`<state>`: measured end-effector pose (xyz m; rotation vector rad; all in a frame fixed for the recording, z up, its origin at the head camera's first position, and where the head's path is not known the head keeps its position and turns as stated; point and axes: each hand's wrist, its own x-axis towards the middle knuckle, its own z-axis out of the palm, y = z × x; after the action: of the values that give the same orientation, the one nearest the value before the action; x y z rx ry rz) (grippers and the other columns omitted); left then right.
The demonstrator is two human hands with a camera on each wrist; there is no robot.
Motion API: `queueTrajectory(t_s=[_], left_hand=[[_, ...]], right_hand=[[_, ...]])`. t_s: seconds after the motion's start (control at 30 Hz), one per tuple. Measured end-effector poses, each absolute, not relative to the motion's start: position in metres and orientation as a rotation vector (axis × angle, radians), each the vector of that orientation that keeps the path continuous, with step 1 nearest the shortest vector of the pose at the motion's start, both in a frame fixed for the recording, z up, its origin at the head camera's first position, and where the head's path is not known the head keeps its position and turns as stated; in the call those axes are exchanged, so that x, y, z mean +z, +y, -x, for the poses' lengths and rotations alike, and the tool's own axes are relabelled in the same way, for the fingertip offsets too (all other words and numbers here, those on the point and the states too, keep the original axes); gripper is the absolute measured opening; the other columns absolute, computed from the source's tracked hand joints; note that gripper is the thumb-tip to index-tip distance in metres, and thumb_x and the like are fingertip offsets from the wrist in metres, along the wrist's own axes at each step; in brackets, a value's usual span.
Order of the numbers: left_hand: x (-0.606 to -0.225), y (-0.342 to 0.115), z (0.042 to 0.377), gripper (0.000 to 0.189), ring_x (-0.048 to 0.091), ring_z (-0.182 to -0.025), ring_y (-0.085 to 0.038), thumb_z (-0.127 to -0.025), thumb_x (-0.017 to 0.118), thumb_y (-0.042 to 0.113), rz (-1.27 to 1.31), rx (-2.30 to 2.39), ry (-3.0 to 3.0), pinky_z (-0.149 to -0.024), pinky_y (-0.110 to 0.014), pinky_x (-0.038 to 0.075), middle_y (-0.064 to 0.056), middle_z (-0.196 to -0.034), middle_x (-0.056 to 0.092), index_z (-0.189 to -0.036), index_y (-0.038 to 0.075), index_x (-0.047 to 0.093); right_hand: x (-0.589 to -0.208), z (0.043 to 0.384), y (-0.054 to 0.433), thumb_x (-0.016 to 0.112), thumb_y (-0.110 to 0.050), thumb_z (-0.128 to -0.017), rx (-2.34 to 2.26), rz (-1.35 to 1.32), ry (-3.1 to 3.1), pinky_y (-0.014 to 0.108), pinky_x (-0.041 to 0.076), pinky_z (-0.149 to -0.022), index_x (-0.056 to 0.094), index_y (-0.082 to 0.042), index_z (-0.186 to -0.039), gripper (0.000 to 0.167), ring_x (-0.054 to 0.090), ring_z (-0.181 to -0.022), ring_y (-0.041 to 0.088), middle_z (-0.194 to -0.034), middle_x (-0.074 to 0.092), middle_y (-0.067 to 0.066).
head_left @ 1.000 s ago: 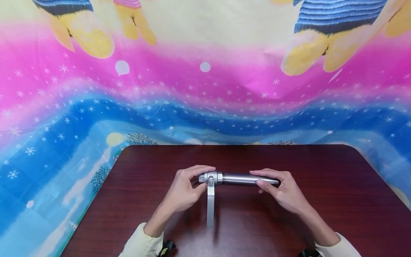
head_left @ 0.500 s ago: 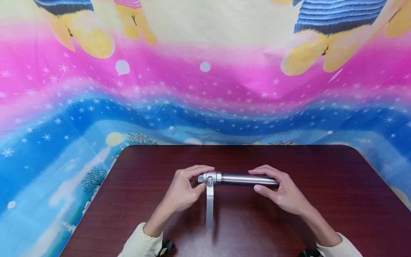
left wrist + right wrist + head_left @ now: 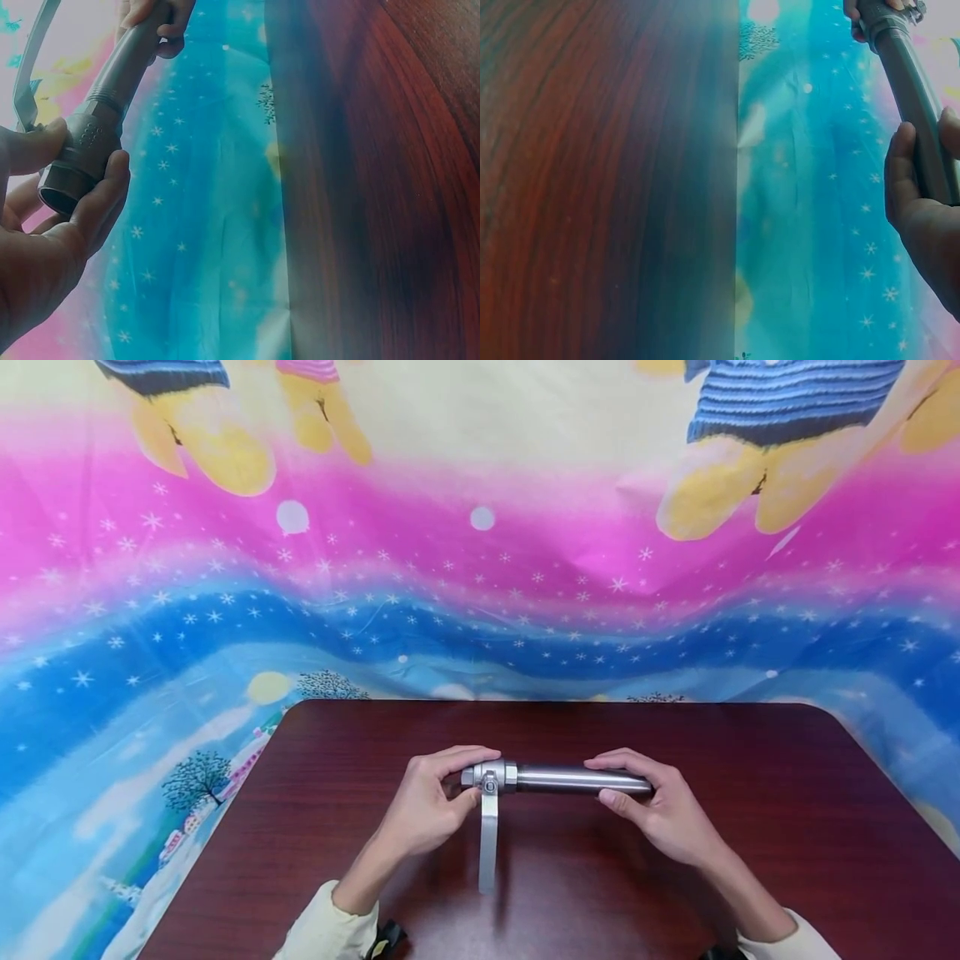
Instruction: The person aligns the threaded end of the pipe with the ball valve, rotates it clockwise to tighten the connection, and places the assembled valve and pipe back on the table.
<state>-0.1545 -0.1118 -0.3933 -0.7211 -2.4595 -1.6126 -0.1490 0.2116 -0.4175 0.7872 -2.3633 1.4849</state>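
Note:
A steel ball valve [image 3: 491,774] is held above the table, joined end to end with a smooth metal pipe [image 3: 558,778] that runs to the right. My left hand [image 3: 431,802] grips the valve body between thumb and fingers. From the valve a flat lever handle [image 3: 488,852] points toward me. In the left wrist view the open end of the valve [image 3: 64,191] faces the camera, and threads show where the pipe enters. My right hand [image 3: 667,810] holds the pipe's far end, thumb in front and fingers behind; the pipe's tip is hidden in the palm.
Beneath the hands lies a dark red-brown wooden table [image 3: 360,727] with rounded far corners. Behind it hangs a printed curtain [image 3: 480,577] with pink and blue bands and snowflakes. Pale sleeves [image 3: 330,927] cover both forearms.
My right thumb and fingers have loosened and shifted along the pipe, then settled on it again. The left hand keeps its grip on the valve. The head view has shifted slightly.

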Motion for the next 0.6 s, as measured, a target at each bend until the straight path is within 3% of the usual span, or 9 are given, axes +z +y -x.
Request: queueTrajectory(t_s=[0.13,0.27,0.43,0.6], left_hand=[[-0.3933,-0.1114,0.1536,0.053,0.067,-0.104,-0.017,-0.084,0.072,-0.014,0.73,-1.583,-2.455,-0.067,-0.021,0.058,-0.005,-0.132,0.075,-0.127,0.016,0.079],[-0.3928,-0.1114,0.1528,0.053,0.067,-0.105,-0.018,-0.083,0.073,-0.013,0.73,-1.542,-2.446,-0.06,-0.021,0.054,-0.006,-0.133,0.075,-0.127,0.016,0.08],[-0.392,-0.1114,0.1529,0.054,0.066,-0.104,-0.019,-0.082,0.074,-0.013,0.744,-1.525,-2.432,-0.057,-0.021,0.052,-0.006,-0.132,0.076,-0.127,0.016,0.08],[-0.3918,-0.1111,0.1522,0.053,0.066,-0.101,-0.018,-0.082,0.073,-0.014,0.743,-1.534,-2.43,-0.06,-0.021,0.054,-0.007,-0.131,0.076,-0.127,0.015,0.079]], right_hand=[[-0.4147,0.1484,0.2132,0.07,0.003,-0.099,1.582,-0.791,-2.375,0.024,0.062,-0.07,0.074,-0.009,-0.13,0.033,0.077,-0.084,0.01,-0.112,0.078,-0.005],[-0.4144,0.1492,0.2143,0.065,0.001,-0.102,1.611,-0.797,-2.393,0.026,0.062,-0.07,0.073,-0.006,-0.132,0.031,0.078,-0.081,0.016,-0.107,0.079,-0.001],[-0.4163,0.1503,0.2147,0.063,0.002,-0.103,1.593,-0.844,-2.403,0.027,0.062,-0.073,0.071,-0.009,-0.133,0.033,0.078,-0.084,0.013,-0.111,0.077,0.003],[-0.4182,0.1498,0.2153,0.074,0.004,-0.095,1.512,-0.894,-2.403,0.022,0.058,-0.08,0.068,-0.016,-0.135,0.045,0.071,-0.099,0.008,-0.127,0.067,0.001]])
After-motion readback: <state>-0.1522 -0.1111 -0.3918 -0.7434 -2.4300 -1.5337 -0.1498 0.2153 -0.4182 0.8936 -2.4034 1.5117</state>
